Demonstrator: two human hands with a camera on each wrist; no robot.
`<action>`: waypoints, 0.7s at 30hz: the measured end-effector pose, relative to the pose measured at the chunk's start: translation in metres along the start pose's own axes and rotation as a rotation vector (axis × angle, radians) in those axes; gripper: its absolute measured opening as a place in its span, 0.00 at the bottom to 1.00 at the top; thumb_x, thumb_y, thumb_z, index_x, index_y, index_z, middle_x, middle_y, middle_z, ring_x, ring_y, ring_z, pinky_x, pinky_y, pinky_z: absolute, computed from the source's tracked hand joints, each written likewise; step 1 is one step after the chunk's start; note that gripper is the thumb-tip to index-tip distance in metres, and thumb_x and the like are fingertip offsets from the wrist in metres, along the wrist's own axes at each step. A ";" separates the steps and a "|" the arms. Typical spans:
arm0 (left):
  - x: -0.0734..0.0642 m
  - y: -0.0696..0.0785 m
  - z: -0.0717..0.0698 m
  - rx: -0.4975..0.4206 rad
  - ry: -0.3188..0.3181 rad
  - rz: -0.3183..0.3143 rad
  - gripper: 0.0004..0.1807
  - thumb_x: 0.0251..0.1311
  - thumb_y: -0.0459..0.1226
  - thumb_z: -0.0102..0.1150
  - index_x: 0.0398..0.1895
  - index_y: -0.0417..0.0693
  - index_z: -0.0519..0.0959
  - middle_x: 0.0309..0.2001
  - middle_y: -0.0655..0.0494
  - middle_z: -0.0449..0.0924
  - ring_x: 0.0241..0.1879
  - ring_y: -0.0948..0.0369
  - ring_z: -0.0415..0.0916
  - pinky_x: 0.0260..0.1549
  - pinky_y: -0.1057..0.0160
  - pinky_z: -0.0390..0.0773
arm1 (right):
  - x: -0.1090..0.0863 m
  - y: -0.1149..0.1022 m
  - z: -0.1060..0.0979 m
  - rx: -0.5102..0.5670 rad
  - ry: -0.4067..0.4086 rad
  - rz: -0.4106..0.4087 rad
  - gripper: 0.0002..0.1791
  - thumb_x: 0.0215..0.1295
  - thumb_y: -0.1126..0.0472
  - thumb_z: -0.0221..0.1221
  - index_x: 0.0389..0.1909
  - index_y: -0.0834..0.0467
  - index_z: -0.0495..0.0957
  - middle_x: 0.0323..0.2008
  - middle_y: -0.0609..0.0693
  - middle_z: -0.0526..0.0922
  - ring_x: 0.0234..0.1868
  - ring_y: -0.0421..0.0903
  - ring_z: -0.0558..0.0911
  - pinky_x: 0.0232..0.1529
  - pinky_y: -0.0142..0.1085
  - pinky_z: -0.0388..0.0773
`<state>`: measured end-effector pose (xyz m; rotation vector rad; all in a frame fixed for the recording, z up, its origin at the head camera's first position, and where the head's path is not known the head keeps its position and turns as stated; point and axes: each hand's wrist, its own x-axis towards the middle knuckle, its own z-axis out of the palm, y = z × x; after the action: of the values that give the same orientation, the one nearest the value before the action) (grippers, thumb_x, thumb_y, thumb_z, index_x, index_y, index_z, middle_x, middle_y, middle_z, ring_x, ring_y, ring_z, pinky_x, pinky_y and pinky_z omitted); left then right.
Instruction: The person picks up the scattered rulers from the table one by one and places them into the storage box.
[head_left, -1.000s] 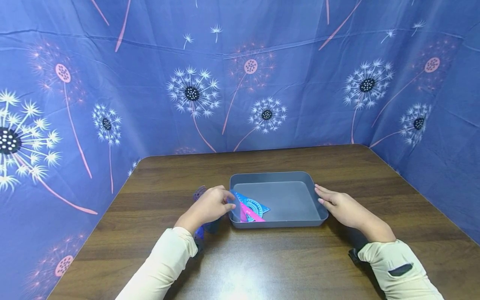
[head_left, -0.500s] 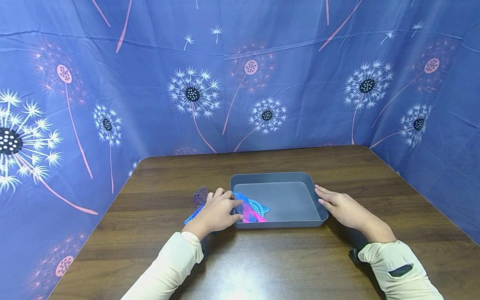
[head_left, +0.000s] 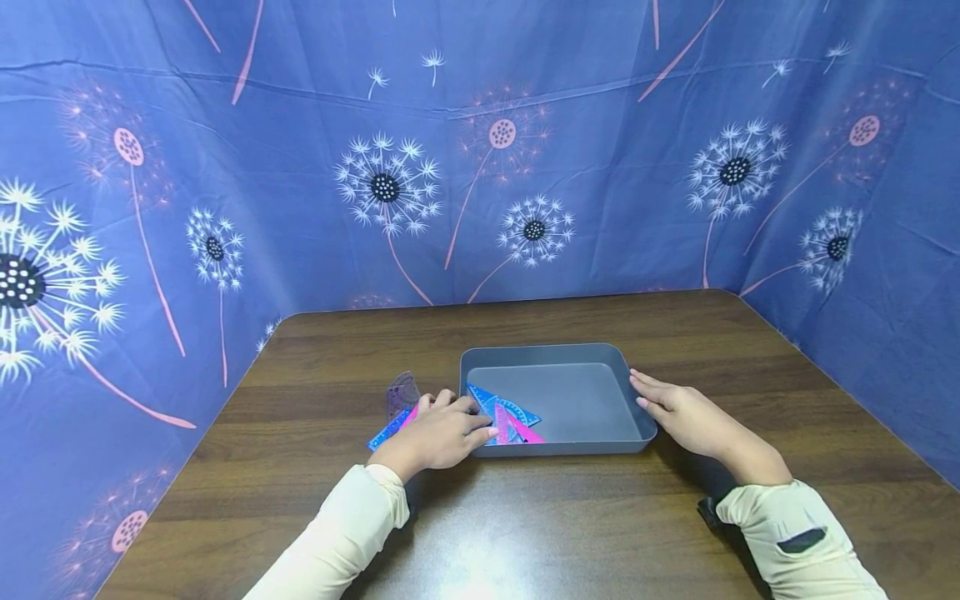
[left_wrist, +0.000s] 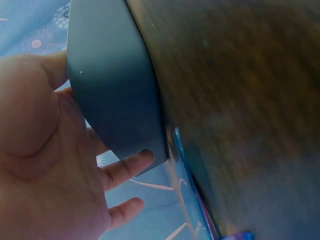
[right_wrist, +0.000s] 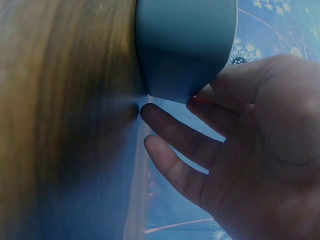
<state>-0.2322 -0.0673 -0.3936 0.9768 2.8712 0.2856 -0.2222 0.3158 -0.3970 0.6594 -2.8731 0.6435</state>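
A grey rectangular tray stands on the table between both hands. At its left end lie a blue set square, a blue protractor and pink measuring pieces, overlapping one another. My left hand reaches over the left rim, its fingers loosely bent above these pieces. In the left wrist view some fingers lie outside the tray wall; the thumb tip is hidden there. Nothing shows gripped in it. With fingers nearly straight, my right hand rests against the tray's right end.
Left of the tray, partly behind my left hand, lie a dark translucent stencil-like piece, a blue ruler-like strip and a pink piece. The wooden table meets a blue dandelion-print cloth behind.
My left hand has shifted right and over the tray rim. A translucent pinkish piece near its fingertips now lies in the tray among the others. The right hand stays still.
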 end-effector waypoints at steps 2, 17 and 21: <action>0.000 0.000 0.001 0.002 -0.014 0.000 0.28 0.76 0.58 0.36 0.66 0.59 0.76 0.66 0.55 0.71 0.64 0.51 0.61 0.57 0.40 0.59 | -0.001 0.000 0.000 -0.001 0.002 0.003 0.23 0.73 0.65 0.53 0.65 0.72 0.68 0.68 0.66 0.67 0.68 0.64 0.67 0.63 0.60 0.63; 0.000 0.000 0.000 -0.014 -0.033 0.003 0.29 0.75 0.60 0.35 0.67 0.61 0.75 0.71 0.54 0.67 0.67 0.48 0.59 0.60 0.37 0.56 | 0.000 -0.001 0.000 0.014 -0.013 0.015 0.24 0.74 0.65 0.53 0.66 0.72 0.68 0.69 0.67 0.66 0.68 0.66 0.66 0.63 0.61 0.63; 0.000 0.000 -0.002 -0.021 -0.021 0.014 0.28 0.75 0.59 0.37 0.66 0.59 0.76 0.70 0.54 0.68 0.67 0.48 0.59 0.59 0.37 0.56 | 0.001 -0.001 0.000 0.010 -0.011 0.013 0.24 0.74 0.65 0.53 0.66 0.72 0.68 0.69 0.67 0.66 0.69 0.65 0.66 0.63 0.61 0.63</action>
<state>-0.2326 -0.0676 -0.3914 0.9910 2.8376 0.3042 -0.2229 0.3150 -0.3965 0.6479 -2.8888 0.6592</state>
